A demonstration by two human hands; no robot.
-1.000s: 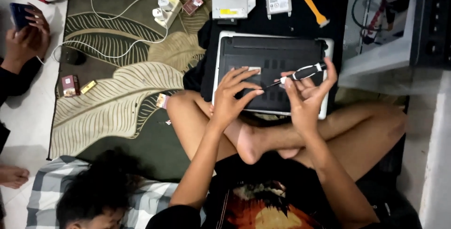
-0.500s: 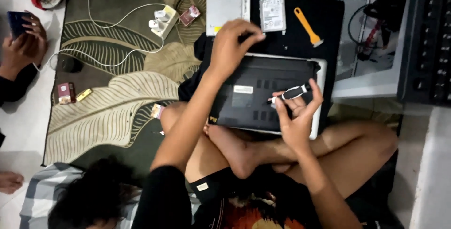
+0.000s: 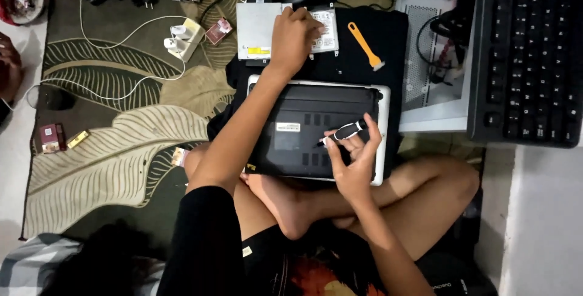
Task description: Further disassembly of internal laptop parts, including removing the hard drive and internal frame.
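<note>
- Beyond the upturned laptop [image 3: 303, 132], on black cloth [image 3: 388, 47]: left hand [image 3: 294, 38] stretched forward, palm down, fingers curled onto a small silver drive [image 3: 325, 32].
- Left grip: bent over the drive's near edge and touching it; cannot tell whether pinched shut or merely resting.
- Just left of that grip: flat silver optical drive [image 3: 258, 29], lying edge to edge with the smaller drive.
- Right of that grip, apart from it: orange-handled pry tool [image 3: 364, 44], lying slantwise on the cloth.
- Near the laptop's right edge: right hand [image 3: 355, 156], raised above the dark underside, palm turned toward the camera.
- Right grip: thumb and fingertips pinching a small black-and-white screwdriver [image 3: 346, 132], tip pointing left and down toward the laptop's base, remaining fingers loosely spread.
- Below both grips: laptop resting bottom-up across crossed bare legs, silver rim showing around a black underside.
- Far right of the right grip: black keyboard [image 3: 528, 53], beside an open grey computer case [image 3: 425, 59].
- Far left of the left grip: leaf-patterned rug [image 3: 103, 150] with white cable [image 3: 121, 35], white power adapter [image 3: 182, 35] and small boxes.
</note>
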